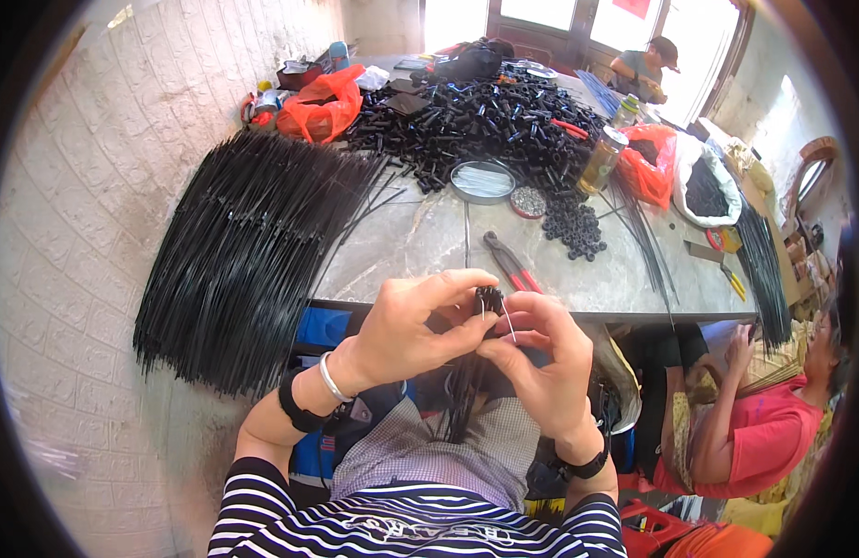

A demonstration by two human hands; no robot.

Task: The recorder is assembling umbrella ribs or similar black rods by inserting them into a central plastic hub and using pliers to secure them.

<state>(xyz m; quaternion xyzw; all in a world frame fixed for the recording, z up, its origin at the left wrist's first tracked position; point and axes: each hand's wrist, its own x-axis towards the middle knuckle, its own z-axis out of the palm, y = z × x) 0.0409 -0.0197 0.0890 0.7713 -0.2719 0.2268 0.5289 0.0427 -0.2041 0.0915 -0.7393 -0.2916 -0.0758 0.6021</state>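
Above my lap, at the table's near edge, both hands meet around a small black part (488, 299). My left hand (420, 325) pinches it from the left between thumb and fingers. From the other side, my right hand (548, 358) has its fingertips closed at the part and at a thin silvery wire (510, 321). A second short pale wire shows beside the part. Below the hands, a bunch of thin black rods (460, 400) hangs over my lap; whether it joins the part is hidden. Just beyond lie red-handled pliers (511, 262).
A thick sheaf of black rods (244, 251) overhangs the table's left side. Farther back are a heap of black tubular pieces (476, 116), an oval tin of wires (483, 181), small black rings (576, 231) and a jar (601, 163). Two people sit nearby, one right, one far.
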